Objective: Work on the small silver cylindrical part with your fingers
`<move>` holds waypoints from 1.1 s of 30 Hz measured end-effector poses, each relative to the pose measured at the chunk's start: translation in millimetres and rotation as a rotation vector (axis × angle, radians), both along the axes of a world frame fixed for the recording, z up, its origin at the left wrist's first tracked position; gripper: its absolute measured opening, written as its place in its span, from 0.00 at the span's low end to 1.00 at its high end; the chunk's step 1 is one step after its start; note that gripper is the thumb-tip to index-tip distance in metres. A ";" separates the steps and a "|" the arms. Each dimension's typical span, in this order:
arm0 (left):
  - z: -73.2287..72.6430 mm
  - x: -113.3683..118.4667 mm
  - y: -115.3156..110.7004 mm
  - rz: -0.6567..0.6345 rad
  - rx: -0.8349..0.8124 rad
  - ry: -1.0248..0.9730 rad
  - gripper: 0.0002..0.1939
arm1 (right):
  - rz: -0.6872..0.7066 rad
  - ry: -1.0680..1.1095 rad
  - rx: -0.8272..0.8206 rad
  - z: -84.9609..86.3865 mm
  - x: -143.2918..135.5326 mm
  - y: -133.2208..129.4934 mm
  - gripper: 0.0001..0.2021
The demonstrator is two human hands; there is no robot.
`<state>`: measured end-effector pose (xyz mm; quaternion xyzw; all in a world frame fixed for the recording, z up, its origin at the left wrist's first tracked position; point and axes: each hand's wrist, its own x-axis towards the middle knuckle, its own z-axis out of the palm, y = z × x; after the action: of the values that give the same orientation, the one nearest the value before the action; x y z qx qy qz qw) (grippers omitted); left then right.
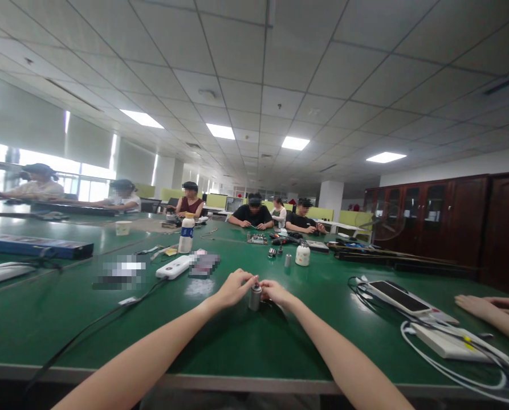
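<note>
"Head view: where's the metal cylinder (255,299)?"
"Upright, twelve o'clock. I see the left hand (235,289) at its ten, right hand (275,292) at its three, together, equally near its top."
"Gripping?"
"I can't tell."

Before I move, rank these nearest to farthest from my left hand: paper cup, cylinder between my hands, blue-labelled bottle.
1. Cylinder, just right of your left hand.
2. Blue-labelled bottle, ahead and left.
3. Paper cup, ahead and farthest left.
</note>
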<state>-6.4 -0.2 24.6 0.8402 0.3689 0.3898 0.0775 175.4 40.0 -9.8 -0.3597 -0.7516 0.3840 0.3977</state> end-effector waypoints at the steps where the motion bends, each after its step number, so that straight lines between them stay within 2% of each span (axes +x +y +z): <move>1: 0.6 -0.5 -0.7 0.004 0.003 0.001 0.25 | 0.027 -0.042 -0.037 3.0 1.0 -1.7 0.13; 6: 2.7 -2.0 -3.3 0.025 -0.001 0.004 0.20 | 0.156 -0.159 -0.110 16.3 0.2 -10.7 0.05; 12: 4.8 -2.7 -6.3 0.018 -0.056 0.001 0.17 | 0.218 -0.109 -0.129 14.0 -1.9 -9.9 0.12; 18: 6.3 -1.7 -7.6 0.006 -0.102 -0.008 0.17 | 0.184 0.014 -0.093 -2.8 9.9 -10.6 0.24; 28: 6.2 -0.6 -3.9 0.004 -0.080 -0.001 0.17 | 0.141 -0.040 0.048 1.2 11.3 -20.0 0.23; 33: 5.1 0.2 0.2 -0.005 -0.078 0.006 0.16 | 0.093 -0.127 0.120 1.4 19.1 -17.7 0.20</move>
<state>-6.2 -0.1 29.7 0.8387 0.3818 0.3723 0.1101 194.5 22.2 -8.4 -0.3236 -0.8129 0.3326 0.3519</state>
